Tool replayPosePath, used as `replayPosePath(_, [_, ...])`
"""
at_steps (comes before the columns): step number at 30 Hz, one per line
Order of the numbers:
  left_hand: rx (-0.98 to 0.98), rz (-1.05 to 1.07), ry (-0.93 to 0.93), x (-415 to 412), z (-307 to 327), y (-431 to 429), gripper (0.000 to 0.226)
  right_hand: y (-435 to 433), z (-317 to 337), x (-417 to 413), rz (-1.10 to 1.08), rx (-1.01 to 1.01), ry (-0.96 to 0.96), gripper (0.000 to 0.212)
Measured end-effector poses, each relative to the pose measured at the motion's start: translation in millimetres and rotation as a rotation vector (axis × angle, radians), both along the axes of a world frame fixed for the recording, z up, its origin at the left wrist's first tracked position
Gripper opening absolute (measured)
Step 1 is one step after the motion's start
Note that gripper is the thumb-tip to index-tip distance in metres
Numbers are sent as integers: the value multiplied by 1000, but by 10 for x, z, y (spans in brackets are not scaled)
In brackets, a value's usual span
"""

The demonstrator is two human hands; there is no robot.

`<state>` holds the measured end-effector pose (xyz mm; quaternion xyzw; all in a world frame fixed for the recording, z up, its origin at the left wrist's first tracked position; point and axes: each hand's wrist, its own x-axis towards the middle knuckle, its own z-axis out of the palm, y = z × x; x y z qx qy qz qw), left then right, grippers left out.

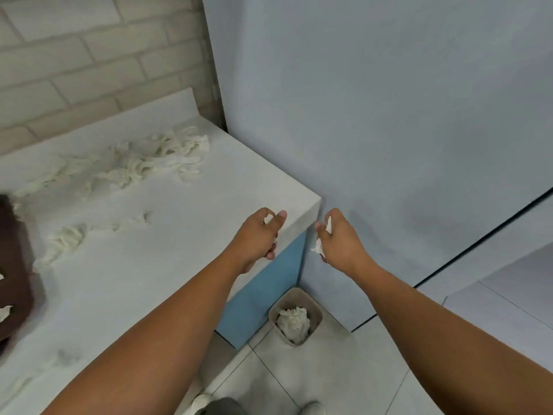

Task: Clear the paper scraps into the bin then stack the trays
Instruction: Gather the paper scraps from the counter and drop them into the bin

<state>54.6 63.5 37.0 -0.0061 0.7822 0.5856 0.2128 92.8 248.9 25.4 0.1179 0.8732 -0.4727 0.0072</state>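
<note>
My left hand grips a small white paper scrap over the front right corner of the white counter. Just past that corner, my right hand holds white paper scraps in the air, above the floor. A small beige bin stands on the floor against the blue cabinet, with crumpled paper inside it. More scraps lie on the counter: a large heap at the back and a smaller bunch nearer me. A dark brown tray shows at the left edge.
A pale blue wall stands right beside the counter's end. Brick-pattern tiling backs the counter. The blue cabinet side drops to a grey tiled floor. My shoes show at the bottom edge.
</note>
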Motion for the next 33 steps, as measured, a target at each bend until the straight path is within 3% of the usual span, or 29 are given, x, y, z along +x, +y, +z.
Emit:
replayPosePath(4, [-10,-59,-106,160,-353,338,47,289,-371,209,-81,-79,-75,26])
replayPosePath(7, [-11,-77,-192,207,-683,486,48,420,-665,299,-82,25,-150,28])
replayPosePath(9, [-5,-79,-256,211,-939,547,47,474,-885,343,-106,65,-203,42])
replayPosePath(16, [-202,-200,-284,213,-2002,699,42,522,-1784,396,-207,11,-353,63])
replayPosePath(20, [-408,-272,-256,195,-2737,762,48,515,-2423,352,-233,16,-375,61])
replayPosePath(25, [-488,-244,-274,155,-3616,759,65,528,-3293,298,-315,-95,-477,59])
replayPosePath(33, [-631,-338,-275,24,-4885,805,51,542,-4556,335,-226,18,-601,53])
